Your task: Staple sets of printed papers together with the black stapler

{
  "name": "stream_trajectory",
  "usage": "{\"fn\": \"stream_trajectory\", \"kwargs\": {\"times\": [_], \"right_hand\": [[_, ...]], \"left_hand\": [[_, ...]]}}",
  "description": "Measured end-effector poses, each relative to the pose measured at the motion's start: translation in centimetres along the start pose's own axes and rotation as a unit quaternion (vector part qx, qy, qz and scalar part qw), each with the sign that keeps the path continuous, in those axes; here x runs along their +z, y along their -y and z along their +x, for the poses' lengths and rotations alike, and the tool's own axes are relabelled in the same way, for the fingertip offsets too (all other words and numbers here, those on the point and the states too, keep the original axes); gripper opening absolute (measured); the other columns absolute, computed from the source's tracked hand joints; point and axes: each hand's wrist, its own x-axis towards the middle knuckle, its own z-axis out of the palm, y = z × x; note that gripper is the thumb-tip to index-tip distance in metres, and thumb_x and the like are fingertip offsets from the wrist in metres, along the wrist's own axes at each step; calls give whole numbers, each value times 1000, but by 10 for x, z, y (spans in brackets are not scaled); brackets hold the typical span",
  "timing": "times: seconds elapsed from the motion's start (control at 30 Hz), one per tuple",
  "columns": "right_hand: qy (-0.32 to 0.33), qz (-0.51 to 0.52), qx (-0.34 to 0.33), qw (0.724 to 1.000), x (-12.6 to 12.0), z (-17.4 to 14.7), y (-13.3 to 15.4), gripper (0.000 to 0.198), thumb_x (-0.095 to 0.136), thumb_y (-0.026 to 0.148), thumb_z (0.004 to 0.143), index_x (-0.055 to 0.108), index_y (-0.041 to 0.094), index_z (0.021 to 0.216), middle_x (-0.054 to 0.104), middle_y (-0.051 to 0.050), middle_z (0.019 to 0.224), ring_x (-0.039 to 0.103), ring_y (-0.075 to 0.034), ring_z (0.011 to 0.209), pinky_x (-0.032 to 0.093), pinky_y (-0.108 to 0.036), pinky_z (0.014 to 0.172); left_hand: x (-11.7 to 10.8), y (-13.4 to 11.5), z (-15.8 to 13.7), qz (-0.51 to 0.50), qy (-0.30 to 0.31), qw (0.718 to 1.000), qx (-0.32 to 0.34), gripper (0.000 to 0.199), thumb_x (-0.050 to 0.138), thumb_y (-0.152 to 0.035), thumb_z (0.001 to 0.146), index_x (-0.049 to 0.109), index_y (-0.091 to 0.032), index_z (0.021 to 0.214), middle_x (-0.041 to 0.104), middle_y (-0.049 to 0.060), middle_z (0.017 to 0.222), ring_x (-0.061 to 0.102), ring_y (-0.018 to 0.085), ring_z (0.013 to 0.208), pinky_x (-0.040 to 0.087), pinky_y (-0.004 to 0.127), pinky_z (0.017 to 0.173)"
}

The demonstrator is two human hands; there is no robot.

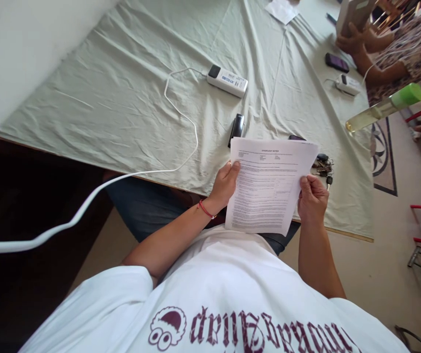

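Observation:
A printed paper document [265, 189], covered in small lines of text, is held up between both hands above the near edge of the table. My left hand [225, 184] grips its left edge, thumb on the front; a red string bracelet circles that wrist. On the opposite edge my right hand [312, 193] pinches the paper with the thumb in front and fingers curled behind. Just past the paper's top lies a small black glossy object [236, 128]. Beside its right edge is a bunch of keys [323, 166]. Another dark object [296, 138] is mostly hidden behind the paper.
A white power bank [227, 81] trails a white cable [181, 169] to the lower left. At right are a bottle with a green lid [386, 107], a dark phone [337, 63] and a second white device [348, 85]. Another person's hands [357, 44] hold a box-like object.

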Motion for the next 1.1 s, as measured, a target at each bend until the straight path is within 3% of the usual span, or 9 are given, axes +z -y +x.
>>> {"fn": "stream_trajectory", "kwargs": {"times": [0.23, 0.43, 0.5, 0.6, 0.73, 0.9, 1.1], "right_hand": [[19, -37, -1, 999, 2, 5, 5, 32, 82, 51, 78, 74, 24, 91, 71, 1, 87, 64, -14, 76, 54, -31, 78], [91, -165, -42, 981, 8, 24, 11, 29, 67, 51, 90, 73, 23, 98, 69, -1, 84, 61, -17, 75, 53, -32, 74], [83, -252, -100, 959, 14, 32, 15, 30, 63, 46, 93, 72, 24, 110, 70, -5, 95, 64, -21, 85, 55, -38, 83], [54, -345, -238, 906, 34, 39, 29, 44, 61, 42, 93, 64, 25, 133, 64, -13, 128, 60, -31, 120, 50, -52, 104], [146, -383, -354, 841, 74, 36, 53, 39, 47, 36, 102, 62, 27, 137, 54, -14, 147, 48, -34, 141, 37, -61, 117], [244, -432, -391, 775, 113, 33, 69, 33, 44, 34, 105, 64, 25, 129, 61, -13, 142, 39, -36, 149, 18, -71, 123], [321, -425, -381, 756, 124, 37, 77, 32, 39, 31, 107, 66, 26, 122, 70, -10, 129, 40, -33, 150, 17, -71, 124]], "left_hand": [[-3, -8, -4, -84, 58, 994, -45, 42, 76, -53, 85, 75, -20, 111, 76, 9, 122, 61, 33, 132, 46, 49, 114], [-8, -2, 0, -40, 18, 999, -13, 43, 78, -50, 85, 73, -19, 115, 75, 9, 124, 62, 32, 131, 45, 48, 115], [-11, 2, 0, -26, 22, 999, -9, 45, 77, -51, 85, 74, -18, 114, 75, 10, 124, 63, 32, 129, 45, 48, 114], [-12, 6, -2, -35, 38, 998, -19, 44, 76, -51, 86, 74, -18, 116, 74, 9, 127, 62, 32, 130, 46, 47, 114], [-11, 9, -3, -54, 51, 997, -34, 40, 77, -47, 86, 76, -20, 115, 75, 7, 125, 62, 31, 130, 46, 47, 114], [-6, 10, -2, -72, 62, 994, -51, 37, 75, -48, 87, 76, -23, 115, 76, 5, 124, 64, 30, 127, 48, 47, 112], [1, 8, 1, -91, 76, 992, -51, 46, 68, -61, 89, 75, -24, 115, 76, 5, 121, 66, 29, 123, 51, 45, 107]]}}
